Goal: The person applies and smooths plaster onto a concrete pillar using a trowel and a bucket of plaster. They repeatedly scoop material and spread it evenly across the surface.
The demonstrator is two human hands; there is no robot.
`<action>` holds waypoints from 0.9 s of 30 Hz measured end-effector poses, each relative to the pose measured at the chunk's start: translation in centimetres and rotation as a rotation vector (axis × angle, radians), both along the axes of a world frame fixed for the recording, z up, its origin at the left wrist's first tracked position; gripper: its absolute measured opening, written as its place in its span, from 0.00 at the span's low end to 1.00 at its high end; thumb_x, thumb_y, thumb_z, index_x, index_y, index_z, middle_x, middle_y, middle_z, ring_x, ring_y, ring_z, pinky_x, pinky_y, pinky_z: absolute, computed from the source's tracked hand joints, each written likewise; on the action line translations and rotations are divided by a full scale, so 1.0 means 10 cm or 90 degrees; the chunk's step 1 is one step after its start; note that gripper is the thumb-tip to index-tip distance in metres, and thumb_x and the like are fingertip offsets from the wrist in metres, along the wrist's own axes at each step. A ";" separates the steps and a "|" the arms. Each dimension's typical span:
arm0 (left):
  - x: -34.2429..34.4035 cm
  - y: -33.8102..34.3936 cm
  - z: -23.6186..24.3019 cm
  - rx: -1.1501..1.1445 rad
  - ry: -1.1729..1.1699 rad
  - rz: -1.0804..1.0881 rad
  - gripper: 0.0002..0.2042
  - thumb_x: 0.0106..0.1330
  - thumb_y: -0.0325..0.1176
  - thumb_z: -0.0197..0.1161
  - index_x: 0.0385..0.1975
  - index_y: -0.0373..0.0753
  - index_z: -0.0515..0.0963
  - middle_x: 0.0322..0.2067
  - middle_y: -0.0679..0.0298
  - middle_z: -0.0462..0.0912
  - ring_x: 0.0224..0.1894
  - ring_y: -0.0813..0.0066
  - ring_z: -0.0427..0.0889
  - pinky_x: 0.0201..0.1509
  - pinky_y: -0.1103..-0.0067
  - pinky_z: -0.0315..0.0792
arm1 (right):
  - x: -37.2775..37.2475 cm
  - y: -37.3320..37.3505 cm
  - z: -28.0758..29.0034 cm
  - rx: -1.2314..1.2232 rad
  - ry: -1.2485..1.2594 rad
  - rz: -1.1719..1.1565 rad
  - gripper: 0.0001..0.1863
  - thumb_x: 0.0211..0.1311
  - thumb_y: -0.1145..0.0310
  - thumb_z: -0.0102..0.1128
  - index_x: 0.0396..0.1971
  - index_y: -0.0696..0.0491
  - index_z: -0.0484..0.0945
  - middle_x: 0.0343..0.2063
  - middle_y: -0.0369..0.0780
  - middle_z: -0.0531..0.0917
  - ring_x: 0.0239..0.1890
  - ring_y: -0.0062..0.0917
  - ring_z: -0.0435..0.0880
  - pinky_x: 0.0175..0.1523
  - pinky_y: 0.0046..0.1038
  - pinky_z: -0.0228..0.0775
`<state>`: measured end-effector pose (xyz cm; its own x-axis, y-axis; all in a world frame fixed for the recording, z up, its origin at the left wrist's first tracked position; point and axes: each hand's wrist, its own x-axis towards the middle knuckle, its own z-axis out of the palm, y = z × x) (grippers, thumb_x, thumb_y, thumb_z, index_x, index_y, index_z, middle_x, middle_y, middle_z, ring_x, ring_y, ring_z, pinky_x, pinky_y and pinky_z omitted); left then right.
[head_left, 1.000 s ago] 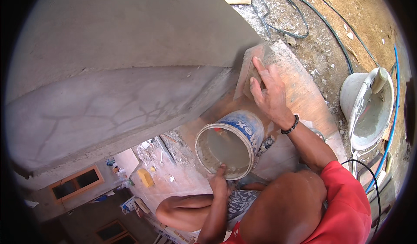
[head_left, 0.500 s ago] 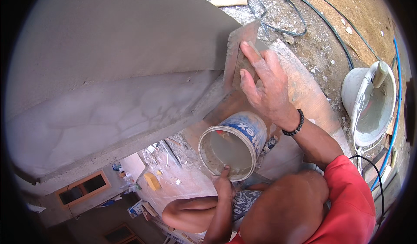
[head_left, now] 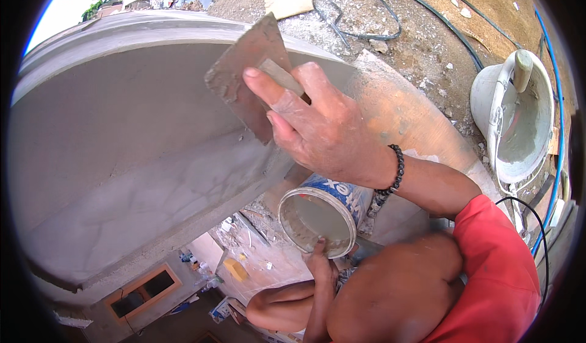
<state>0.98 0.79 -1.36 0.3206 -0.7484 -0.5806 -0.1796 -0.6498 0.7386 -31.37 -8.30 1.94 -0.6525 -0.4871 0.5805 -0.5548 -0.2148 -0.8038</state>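
Currently gripping trowel [head_left: 250, 62] in right hand [head_left: 329, 123], upper centre, bucket [head_left: 355, 197] in left hand [head_left: 321, 262] below. Could spill if overtipped.

Right fingers [head_left: 288, 103] grip trowel [head_left: 249, 59]; left fingers [head_left: 318, 259] hold tilted bucket [head_left: 353, 196]; grey plastered surface [head_left: 128, 123] alongside.

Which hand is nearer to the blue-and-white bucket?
Left: the left hand grips the rim of the bucket; the right hand is above it in the picture, holding a trowel.
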 end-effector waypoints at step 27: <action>-0.06 0.08 -0.07 -0.071 0.009 0.018 0.29 0.58 0.19 0.62 0.62 0.31 0.66 0.54 0.55 0.76 0.52 0.64 0.76 0.59 0.72 0.69 | -1.27 -0.14 -1.11 0.426 -0.457 0.397 0.22 0.53 0.73 0.53 0.50 0.52 0.83 0.36 0.36 0.84 0.32 0.16 0.81 0.39 0.17 0.76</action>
